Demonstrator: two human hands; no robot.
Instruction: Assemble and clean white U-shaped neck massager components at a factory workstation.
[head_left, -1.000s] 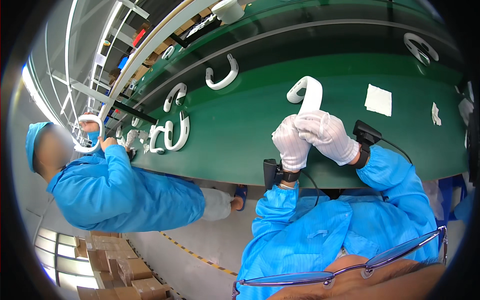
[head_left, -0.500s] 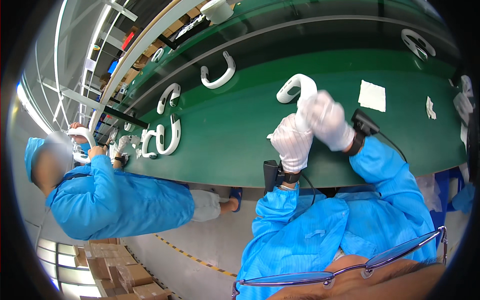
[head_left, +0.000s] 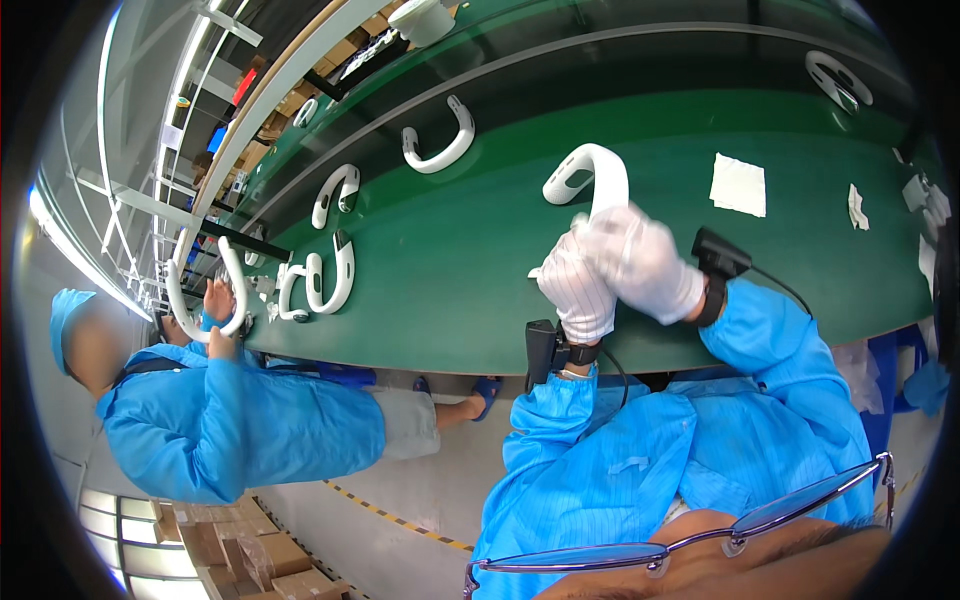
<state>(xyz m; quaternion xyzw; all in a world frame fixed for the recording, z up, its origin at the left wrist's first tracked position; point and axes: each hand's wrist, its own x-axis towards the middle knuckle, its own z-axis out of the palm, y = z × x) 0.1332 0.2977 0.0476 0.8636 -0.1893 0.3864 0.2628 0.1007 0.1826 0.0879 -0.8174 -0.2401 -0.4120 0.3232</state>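
A white U-shaped neck fan (head_left: 608, 177) stands out over the green bench from between my gloved hands, its curved end pointing away from me. My left hand (head_left: 577, 287), in a white striped glove, is closed round its near part. Over the same part my right hand (head_left: 645, 262) is closed too, its fingers partly smeared by motion. The gloves hide the near end of the fan, and whether a cloth lies under the right fingers does not show. To the right a white folded cloth (head_left: 738, 185) lies flat.
More neck fans rest on the green bench (head_left: 450, 260): one (head_left: 440, 140) at the back, several at the left, one (head_left: 838, 82) far right. A crumpled tissue (head_left: 857, 207) lies at the right. A co-worker in blue (head_left: 250, 420) stands at left, holding a large white U-shaped piece (head_left: 178, 300).
My right hand has shifted slightly down and left along the neck fan, while my left stays closed on it. The co-worker has lowered and turned the white piece, bringing it nearer the bench.
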